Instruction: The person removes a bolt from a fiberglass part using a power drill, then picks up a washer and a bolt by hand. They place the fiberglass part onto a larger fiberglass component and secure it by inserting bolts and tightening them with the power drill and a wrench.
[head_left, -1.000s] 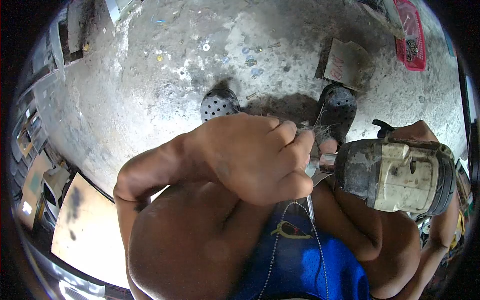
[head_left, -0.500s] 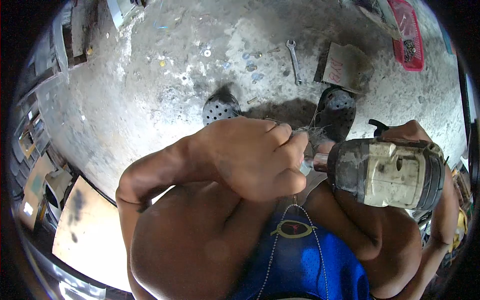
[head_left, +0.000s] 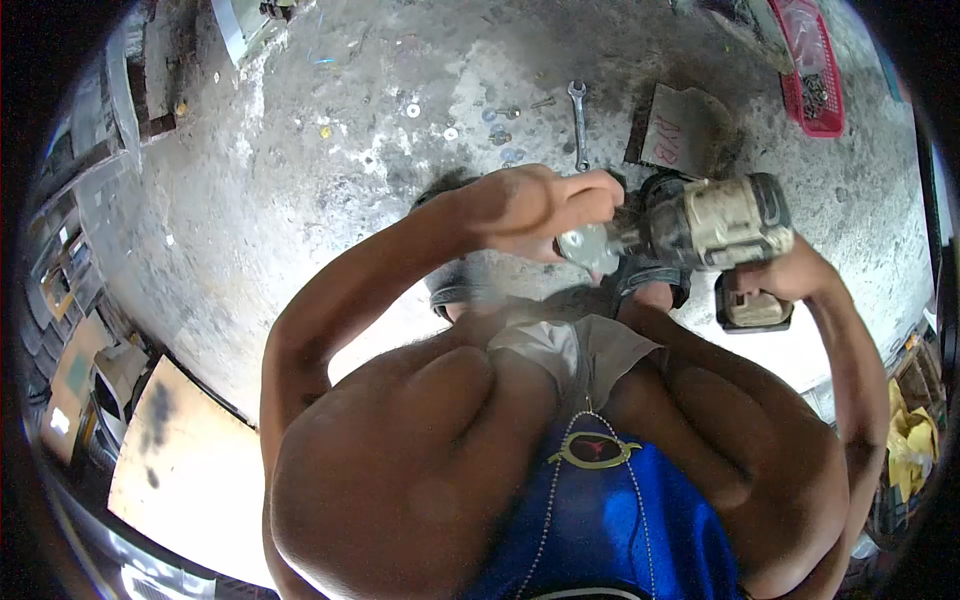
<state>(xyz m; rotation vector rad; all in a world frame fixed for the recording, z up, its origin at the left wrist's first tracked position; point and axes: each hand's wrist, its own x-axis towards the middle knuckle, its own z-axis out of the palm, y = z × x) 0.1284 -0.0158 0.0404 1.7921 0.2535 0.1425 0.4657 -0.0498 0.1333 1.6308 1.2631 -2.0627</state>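
Observation:
My left hand is closed around a small grey metal plate with a rounded edge, held above the floor between my feet. In my right hand is a scuffed beige and black cordless drill, gripped by its handle. Its nose points left, and its tip overlaps the edge of the plate in this view. Fingers of my left hand hide part of the plate. Beyond my hands, a combination wrench lies on the concrete floor.
Washers and several bolts are scattered on the floor. A piece of cardboard with red lettering lies right of the wrench. Farther right stands a pink basket with small hardware inside. A light board is at lower left.
Both hands have moved forward, away from my lap, with the drill and the plate. More of the plate now shows, and the drill sits farther out and to the left.

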